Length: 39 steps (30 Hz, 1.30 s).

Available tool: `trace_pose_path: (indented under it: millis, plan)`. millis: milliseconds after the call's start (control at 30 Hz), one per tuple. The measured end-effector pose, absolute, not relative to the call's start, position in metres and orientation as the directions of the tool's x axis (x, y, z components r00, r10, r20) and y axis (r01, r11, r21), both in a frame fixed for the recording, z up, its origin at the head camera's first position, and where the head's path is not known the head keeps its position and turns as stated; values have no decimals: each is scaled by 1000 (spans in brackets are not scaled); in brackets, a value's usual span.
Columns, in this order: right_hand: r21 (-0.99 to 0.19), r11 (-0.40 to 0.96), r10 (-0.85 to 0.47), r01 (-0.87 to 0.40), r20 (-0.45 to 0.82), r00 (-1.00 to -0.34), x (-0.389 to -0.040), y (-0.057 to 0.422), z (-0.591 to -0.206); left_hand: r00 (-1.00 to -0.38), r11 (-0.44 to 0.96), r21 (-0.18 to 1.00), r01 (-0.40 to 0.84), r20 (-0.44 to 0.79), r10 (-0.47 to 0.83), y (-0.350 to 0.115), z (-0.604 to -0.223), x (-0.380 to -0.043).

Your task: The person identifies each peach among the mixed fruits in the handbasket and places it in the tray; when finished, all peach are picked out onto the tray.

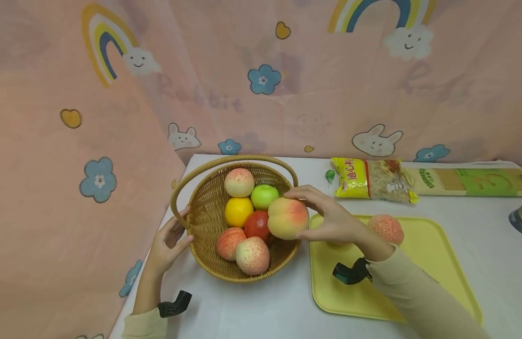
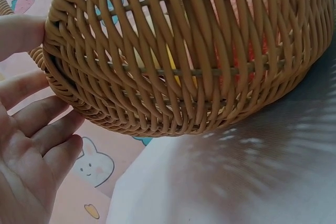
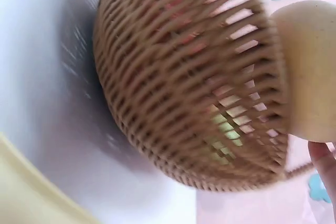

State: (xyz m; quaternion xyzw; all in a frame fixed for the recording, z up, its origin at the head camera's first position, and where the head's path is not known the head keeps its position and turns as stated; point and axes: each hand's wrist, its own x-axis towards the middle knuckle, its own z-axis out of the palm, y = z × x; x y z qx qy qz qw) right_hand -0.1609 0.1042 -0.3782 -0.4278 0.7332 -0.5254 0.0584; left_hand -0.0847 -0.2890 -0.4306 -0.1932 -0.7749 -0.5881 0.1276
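Observation:
A woven wicker basket (image 1: 205, 202) with a hoop handle stands on the white table and holds several fruits: peaches, an orange, a green apple and a red one. My right hand (image 1: 328, 217) grips a yellow-pink peach (image 1: 287, 218) over the basket's right rim. The same peach (image 3: 310, 72) fills the right edge of the right wrist view, beside the basket wall (image 3: 194, 93). At the basket's left rim my left hand (image 1: 171, 238) touches the weave with relaxed fingers (image 2: 37, 129) against the basket (image 2: 178, 61).
A yellow tray (image 1: 430, 263) lies right of the basket with one peach (image 1: 387, 229) on it. Behind it lie a yellow pasta bag (image 1: 371, 180), a green noodle packet (image 1: 472, 181) and a green lollipop (image 1: 330, 175). A pink cartoon cloth (image 1: 74, 141) walls the back and left.

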Motion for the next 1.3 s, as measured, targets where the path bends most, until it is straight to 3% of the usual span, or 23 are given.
trace_pose_path:
  millis: [233, 400, 600, 833, 1300]
  plan:
    - [-827, 102, -631, -553, 375, -679, -151, 151, -369, -884, 204, 862, 465, 439, 160, -289, -429, -84]
    - [-790, 193, -582, -582, 385, -716, -145, 192, -366, -877, 189, 859, 477, 451, 165, -291, -429, -81]
    - [-771, 356, -483, -528, 332, -810, -137, 246, -372, -870, 194, 849, 492, 469, 154, -293, -428, -77]
    - [-749, 430, -392, -504, 348, -852, -127, 304, -386, -871, 192, 851, 489, 469, 143, -292, -428, -79]
    - [-744, 616, -284, -259, 97, -954, -123, 359, -437, -872, 176, 856, 486, 463, 158, -288, -431, -83]
